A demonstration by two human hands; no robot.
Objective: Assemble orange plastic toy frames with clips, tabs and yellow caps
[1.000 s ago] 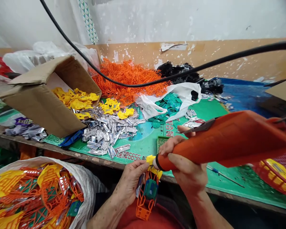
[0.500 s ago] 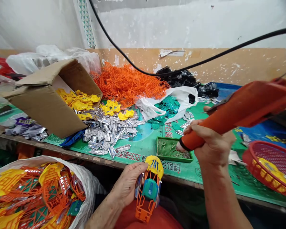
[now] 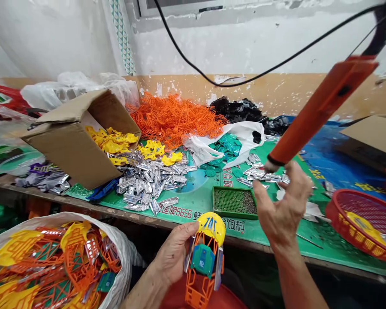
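Observation:
My left hand (image 3: 176, 253) grips a toy car body (image 3: 203, 262) by its left side, near the table's front edge. The body has an orange frame, a yellow front piece and a green panel in the middle. My right hand (image 3: 284, 206) is open, fingers apart, just below an orange electric screwdriver (image 3: 318, 111). That screwdriver hangs tilted from a black cable, its tip pointing down and left, clear of my palm. Left of my right hand lies a green tray (image 3: 234, 201) with small screws heaped at its right side.
A cardboard box (image 3: 64, 141) spills yellow parts beside silver pieces (image 3: 151, 184). Behind lie orange frames (image 3: 176, 118), black parts (image 3: 236, 109) and a white bag (image 3: 244, 131) with green panels. A red basket (image 3: 363, 223) stands right; a sack (image 3: 125, 249) of car bodies stands front left.
My right hand has let go of the screwdriver, which has swung up and away from the screw tray. The toy car body stays in my left hand, and the view has shifted slightly.

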